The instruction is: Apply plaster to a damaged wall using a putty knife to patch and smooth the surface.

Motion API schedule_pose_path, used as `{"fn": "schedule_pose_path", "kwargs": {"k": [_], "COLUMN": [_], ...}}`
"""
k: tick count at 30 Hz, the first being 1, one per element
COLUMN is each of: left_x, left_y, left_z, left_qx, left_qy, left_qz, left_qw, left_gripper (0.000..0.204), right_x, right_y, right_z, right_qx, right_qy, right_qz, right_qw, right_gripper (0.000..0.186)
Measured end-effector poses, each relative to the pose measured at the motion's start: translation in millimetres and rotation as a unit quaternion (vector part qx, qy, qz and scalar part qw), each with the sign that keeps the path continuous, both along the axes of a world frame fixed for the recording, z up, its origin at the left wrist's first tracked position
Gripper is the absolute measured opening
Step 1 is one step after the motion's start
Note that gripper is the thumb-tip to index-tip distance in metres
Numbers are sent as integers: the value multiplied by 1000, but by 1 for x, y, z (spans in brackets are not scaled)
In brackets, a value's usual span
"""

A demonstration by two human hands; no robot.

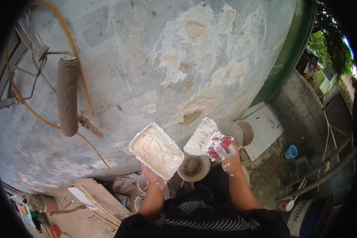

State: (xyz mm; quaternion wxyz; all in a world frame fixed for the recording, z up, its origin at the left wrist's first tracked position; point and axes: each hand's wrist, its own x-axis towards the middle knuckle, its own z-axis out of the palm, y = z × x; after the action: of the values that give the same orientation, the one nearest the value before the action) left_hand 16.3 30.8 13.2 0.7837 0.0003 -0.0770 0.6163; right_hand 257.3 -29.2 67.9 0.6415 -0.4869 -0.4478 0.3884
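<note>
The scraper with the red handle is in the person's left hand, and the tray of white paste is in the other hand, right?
Not quite. The head view shows the scraper with the red handle in the person's right hand, not the left. The left hand holds up the tray of white paste. Both are held in front of the patchy wall.

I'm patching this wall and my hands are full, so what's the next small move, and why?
Probably lift the putty knife in your right hand to the bare patch just above it. The blade already looks coated in white filler, the tray in your left hand is still full, and the flaked wall there shows raw brown.
</note>
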Motion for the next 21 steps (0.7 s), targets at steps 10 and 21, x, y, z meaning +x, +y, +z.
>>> {"fn": "schedule_pose_path", "kwargs": {"k": [10, 21], "left_x": [-7, -12], "left_y": [-10, -22], "left_z": [9, 15], "left_qx": [-41, 80], "left_qy": [154, 135], "left_qz": [91, 85], "left_qw": [983, 984], "left_gripper": [62, 63], "right_x": [-35, -61], "right_y": [-5, 24], "right_z": [27, 54], "right_qx": [87, 150], "right_qy": [-274, -361], "right_qz": [7, 34], "right_qw": [958, 920], "right_gripper": [16, 26]}}
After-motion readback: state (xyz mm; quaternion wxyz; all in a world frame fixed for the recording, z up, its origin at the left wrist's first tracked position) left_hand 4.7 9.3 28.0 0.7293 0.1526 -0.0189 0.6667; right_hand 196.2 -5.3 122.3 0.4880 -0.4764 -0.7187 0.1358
